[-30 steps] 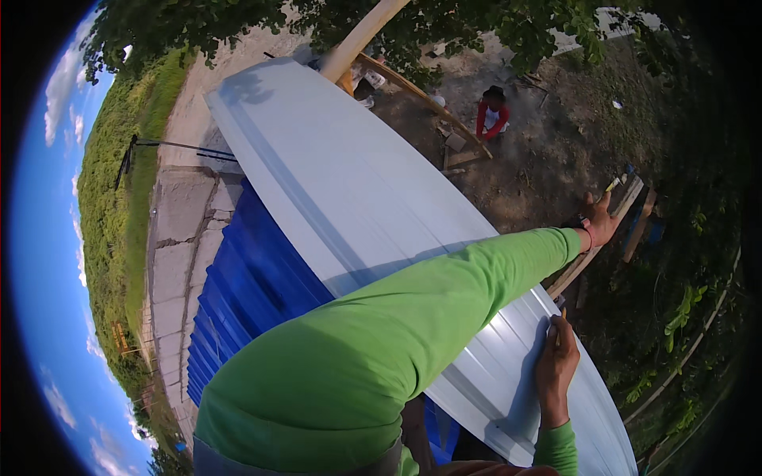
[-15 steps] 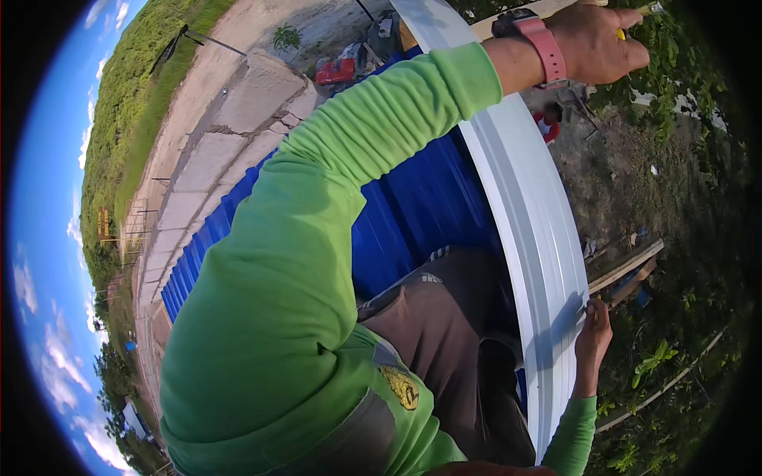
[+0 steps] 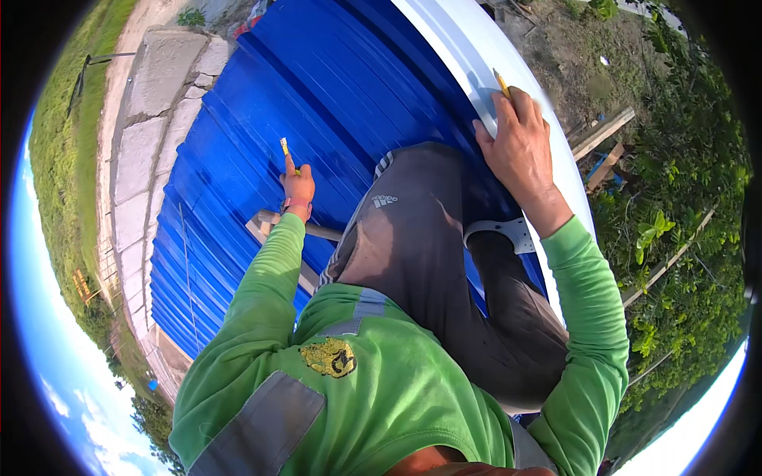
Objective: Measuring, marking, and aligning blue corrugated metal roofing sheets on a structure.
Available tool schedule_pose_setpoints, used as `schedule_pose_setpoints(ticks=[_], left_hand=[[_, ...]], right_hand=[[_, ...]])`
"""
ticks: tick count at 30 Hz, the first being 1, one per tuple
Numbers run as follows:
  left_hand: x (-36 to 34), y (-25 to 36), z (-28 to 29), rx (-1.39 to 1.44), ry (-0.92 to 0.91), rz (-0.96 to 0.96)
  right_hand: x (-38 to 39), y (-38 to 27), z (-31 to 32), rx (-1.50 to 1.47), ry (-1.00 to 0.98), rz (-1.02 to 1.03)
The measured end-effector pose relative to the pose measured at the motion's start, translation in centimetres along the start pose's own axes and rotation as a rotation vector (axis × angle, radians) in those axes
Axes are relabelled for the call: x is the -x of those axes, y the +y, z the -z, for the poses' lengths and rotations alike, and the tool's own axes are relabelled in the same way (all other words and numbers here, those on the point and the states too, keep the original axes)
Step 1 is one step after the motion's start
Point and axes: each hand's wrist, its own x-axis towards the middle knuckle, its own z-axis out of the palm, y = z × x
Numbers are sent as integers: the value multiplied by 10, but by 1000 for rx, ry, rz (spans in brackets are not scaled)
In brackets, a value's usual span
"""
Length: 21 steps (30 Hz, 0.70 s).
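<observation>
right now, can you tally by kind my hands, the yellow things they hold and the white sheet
Hands: 2, the left hand and the right hand
Pencil: 1, in the right hand
Yellow item with a pale tip: 1, in the left hand, exact kind unclear
White sheet: 1
Total: 5

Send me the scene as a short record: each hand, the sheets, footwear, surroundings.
Left hand: gripping a yellow item with a pale tip, exact kind unclear, above the blue roofing
Right hand: holding a yellow pencil, fingers over the white sheet
Blue roofing: ribbed metal, under and around the person's legs
White sheet: long pale metal, along the right side of the blue roofing
Footwear: pale shoe with holes
Left background: concrete block wall
Right background: wooden plank, green foliage
</observation>
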Motion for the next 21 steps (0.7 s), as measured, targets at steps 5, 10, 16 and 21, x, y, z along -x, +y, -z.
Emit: schedule_pose_setpoints(ticks=[5, 10, 16, 21], left_hand=[[50, 22, -54, -236, -346, -22], [23, -19, -57, -59, -41, 285], [16, -4, -3, -294, -461, 211], [88, 145, 34, -184, -483, -69]], right_hand=[[4, 12, 7, 43, 53, 99], [-7, -9, 7, -54, 70, 168], [-15, -20, -3, -84, -34, 190], [-6, 4, 9, -72, -146, 74]])
